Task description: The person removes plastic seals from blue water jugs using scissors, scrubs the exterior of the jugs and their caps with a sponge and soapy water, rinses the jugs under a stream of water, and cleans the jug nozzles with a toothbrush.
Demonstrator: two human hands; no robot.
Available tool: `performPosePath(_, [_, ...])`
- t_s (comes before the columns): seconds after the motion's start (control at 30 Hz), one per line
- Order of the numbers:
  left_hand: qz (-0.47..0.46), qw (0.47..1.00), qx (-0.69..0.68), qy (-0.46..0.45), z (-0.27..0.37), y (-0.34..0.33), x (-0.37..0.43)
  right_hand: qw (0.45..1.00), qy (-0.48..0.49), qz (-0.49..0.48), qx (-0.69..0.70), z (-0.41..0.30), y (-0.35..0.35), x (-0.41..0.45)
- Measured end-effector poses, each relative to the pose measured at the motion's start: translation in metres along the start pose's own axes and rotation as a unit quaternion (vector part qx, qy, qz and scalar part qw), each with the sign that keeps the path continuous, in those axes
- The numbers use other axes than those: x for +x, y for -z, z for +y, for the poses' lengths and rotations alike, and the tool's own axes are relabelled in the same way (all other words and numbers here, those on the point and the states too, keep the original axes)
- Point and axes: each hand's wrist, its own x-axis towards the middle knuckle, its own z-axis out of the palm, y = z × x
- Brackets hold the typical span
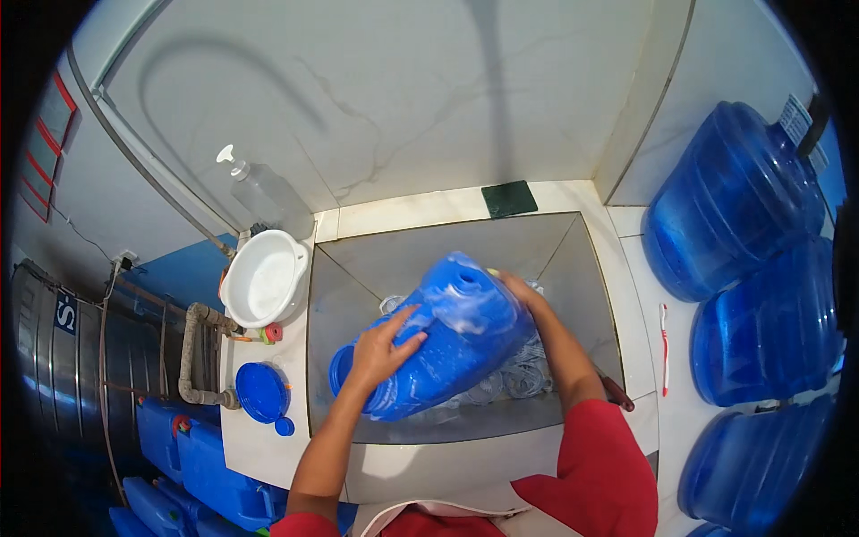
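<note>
A blue plastic water container (446, 356), with white suds on its upper part, is tilted over a grey tiled basin (577, 268). My left hand (389, 346) rests on its near left side, fingers spread on the wet surface. My right hand (517, 292) is at its far right edge; a bit of something yellow-green shows at the fingertips, too little to identify. A wide opening with a threaded rim faces left, and a small hole shows in the sudsy part. Beneath the container, clear ribbed plastic pieces (523, 376) lie in the basin, partly hidden.
Left ledge: a white plastic basin (265, 278), a pump bottle (272, 198), a blue lid (262, 393) and a small blue cap (284, 426). A dark green scouring pad (510, 199) lies on the back ledge. To the right are a toothbrush (664, 349) and several large blue water bottles (731, 201).
</note>
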Motion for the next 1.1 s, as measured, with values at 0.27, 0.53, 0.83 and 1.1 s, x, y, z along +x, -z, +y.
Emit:
performPosePath(0.27, [0.05, 0.97, -0.171, 0.162, -0.047, 0.005, 0.051, 0.834, 0.356, 0.34, -0.249, 0.121, -0.089, -0.024])
performPosePath(0.53, [0.172, 0.984, 0.04, 0.005, -0.041, -0.007, 0.055, 0.601, 0.456, -0.002, -0.656, -0.065, -0.148, -0.086])
performPosePath(0.83, [0.113, 0.992, -0.027, 0.053, -0.004, -0.014, 0.064, 0.687, 0.398, 0.148, -0.589, -0.03, -0.189, -0.134])
performPosePath(1.1, [0.117, 0.793, -0.499, 0.329, -0.004, -0.023, 0.063, 0.81, 0.254, 0.223, -0.48, -0.06, -0.188, -0.161])
